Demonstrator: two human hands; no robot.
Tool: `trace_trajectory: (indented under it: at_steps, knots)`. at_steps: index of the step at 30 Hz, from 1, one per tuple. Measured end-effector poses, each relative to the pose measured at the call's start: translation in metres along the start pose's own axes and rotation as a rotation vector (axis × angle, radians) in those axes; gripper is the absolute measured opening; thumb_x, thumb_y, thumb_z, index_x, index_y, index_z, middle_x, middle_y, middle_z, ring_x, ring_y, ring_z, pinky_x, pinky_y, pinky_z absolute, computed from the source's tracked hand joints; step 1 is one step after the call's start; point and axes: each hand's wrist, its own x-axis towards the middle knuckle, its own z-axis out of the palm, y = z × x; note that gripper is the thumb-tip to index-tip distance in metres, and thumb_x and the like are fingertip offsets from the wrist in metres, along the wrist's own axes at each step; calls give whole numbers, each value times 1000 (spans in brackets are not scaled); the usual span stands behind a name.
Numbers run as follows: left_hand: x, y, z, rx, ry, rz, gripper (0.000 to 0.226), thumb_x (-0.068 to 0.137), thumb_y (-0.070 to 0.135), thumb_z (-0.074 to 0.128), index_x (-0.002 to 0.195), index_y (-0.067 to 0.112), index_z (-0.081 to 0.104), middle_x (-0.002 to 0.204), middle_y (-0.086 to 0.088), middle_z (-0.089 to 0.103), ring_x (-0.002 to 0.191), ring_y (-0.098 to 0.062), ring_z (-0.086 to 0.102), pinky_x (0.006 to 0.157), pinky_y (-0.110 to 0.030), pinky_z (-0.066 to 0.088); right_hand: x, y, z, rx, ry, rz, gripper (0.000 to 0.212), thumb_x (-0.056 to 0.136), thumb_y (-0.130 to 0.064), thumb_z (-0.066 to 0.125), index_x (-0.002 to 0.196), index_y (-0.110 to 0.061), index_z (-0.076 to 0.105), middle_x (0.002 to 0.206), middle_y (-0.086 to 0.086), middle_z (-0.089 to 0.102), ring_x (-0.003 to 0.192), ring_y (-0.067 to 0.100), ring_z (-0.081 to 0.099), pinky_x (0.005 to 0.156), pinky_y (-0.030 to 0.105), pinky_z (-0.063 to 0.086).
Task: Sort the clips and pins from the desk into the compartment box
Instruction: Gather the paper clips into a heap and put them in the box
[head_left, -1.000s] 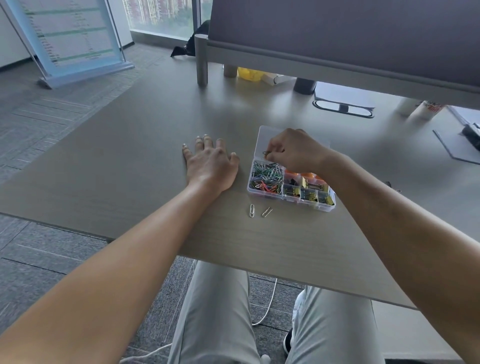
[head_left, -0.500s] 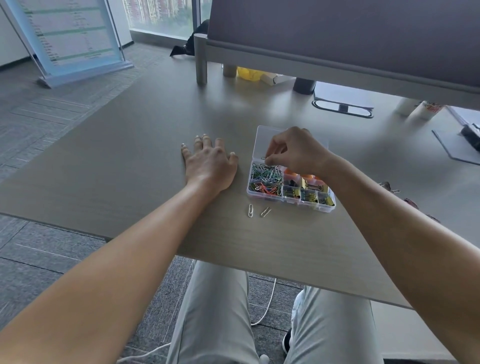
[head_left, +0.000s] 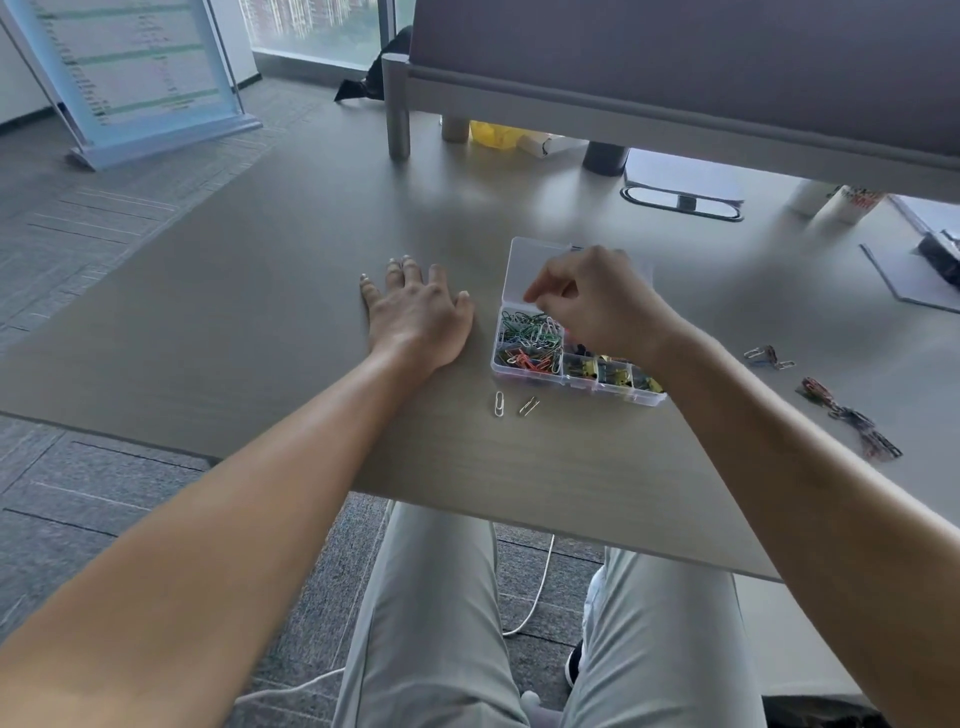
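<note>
Box (head_left: 530, 371) under seemingly empty right hand (head_left: 597, 301)

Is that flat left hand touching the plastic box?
Apart. The head view shows bare desk between the left hand and the compartment box.

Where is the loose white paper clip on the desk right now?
In the head view, the white paper clip lies on the desk just in front of the compartment box, left of a second loose clip.
</note>
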Motion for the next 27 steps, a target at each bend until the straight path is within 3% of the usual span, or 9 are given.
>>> trace_trajectory:
  at_steps: [5,8,10,13,16,23,27]
  knots:
    - [-1,-3,-2,8,-72,14,70,98,55,19,157,17,23,166,-17,11,154,-33,6,121,-59,1,-65,-25,16,-50,118,1,12,91,-25,68,96,-25,78,85,-8,71,80,18,65,73,35,53]
    - [-9,-6,-5,-20,-101,40,67,101,52,21,157,17,21,166,-16,10,154,-32,4,122,-56,0,-104,-32,29,-104,134,-38,22,95,-24,63,112,-26,77,101,-6,68,97,19,63,77,36,53]
    - [-20,-9,-7,-49,-73,69,60,102,48,27,152,16,32,164,-16,19,153,-32,10,122,-55,4,-121,-34,37,-134,57,-75,34,97,-22,54,126,-23,71,117,-4,64,112,22,58,86,41,54]
    - [-45,-13,-11,-147,16,130,43,101,40,42,134,14,51,150,-15,42,143,-33,31,120,-53,17,-136,-33,41,-175,-15,-85,47,98,-34,40,134,-20,66,133,-3,59,124,24,51,103,44,47]
    - [-74,-14,-15,-236,73,168,37,97,35,53,127,15,58,137,-13,54,130,-34,44,115,-47,29,-145,-29,40,-195,6,-56,43,98,-30,48,135,-16,65,135,-2,58,127,22,47,108,44,43]
    - [-153,11,-21,-368,198,130,24,90,16,60,112,17,72,112,-9,62,113,-31,52,87,-37,46,-180,-20,31,-250,-5,45,57,101,-46,38,145,-15,56,144,-3,50,134,21,40,111,42,40]
    - [-195,36,-16,-322,240,162,28,93,19,55,114,12,72,109,-10,60,109,-30,51,92,-40,45,-200,-10,24,-298,12,117,57,105,-48,38,150,-13,49,151,-1,44,138,22,37,113,41,33]
